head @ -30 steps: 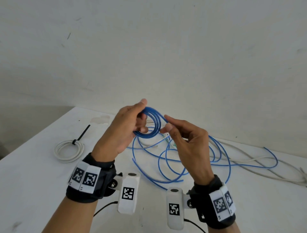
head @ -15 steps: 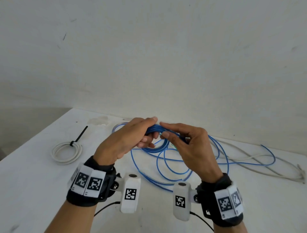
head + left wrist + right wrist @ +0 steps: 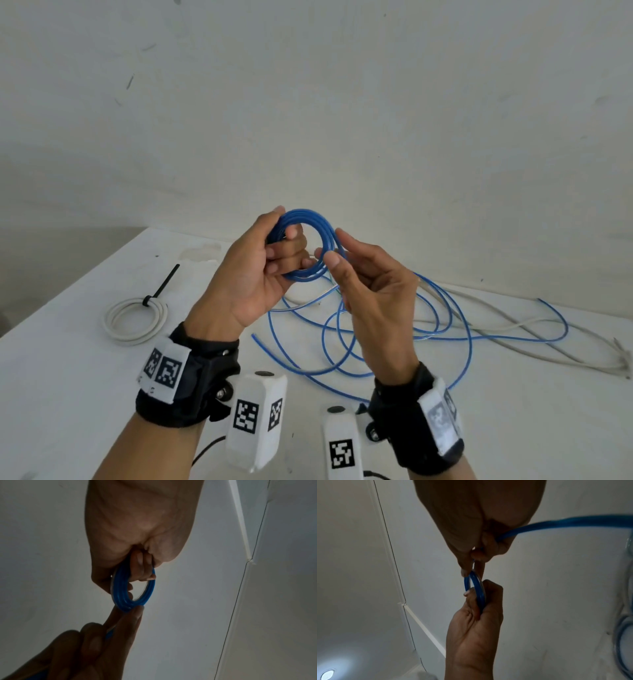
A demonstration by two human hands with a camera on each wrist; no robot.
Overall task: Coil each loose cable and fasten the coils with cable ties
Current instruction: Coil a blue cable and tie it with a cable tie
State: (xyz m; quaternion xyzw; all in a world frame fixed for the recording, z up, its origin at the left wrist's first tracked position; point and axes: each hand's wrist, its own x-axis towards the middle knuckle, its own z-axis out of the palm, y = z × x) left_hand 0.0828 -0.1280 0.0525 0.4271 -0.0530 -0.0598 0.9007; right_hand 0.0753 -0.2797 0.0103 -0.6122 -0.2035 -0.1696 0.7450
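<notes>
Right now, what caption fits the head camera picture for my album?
Both hands wind the blue cable into a coil above the table.

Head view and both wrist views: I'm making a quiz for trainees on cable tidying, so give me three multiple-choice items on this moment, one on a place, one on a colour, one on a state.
1. Where does the tied white round cable coil lie?
A. On the white table, to the left of the left hand
B. In the right hand
C. On the floor

2. What colour is the thin cable being wound?
A. Red
B. Blue
C. Black

3. What state is the blue cable in?
A. Fully coiled and tied
B. Untouched on the table
C. Partly coiled, the rest loose on the table

Answers: 1 A, the coil with its black cable tie rests on the table's left part. 2 B, the loops gripped in the left hand are blue. 3 C, the right hand pinches the small coil's strand while long loops trail over the table.
</notes>
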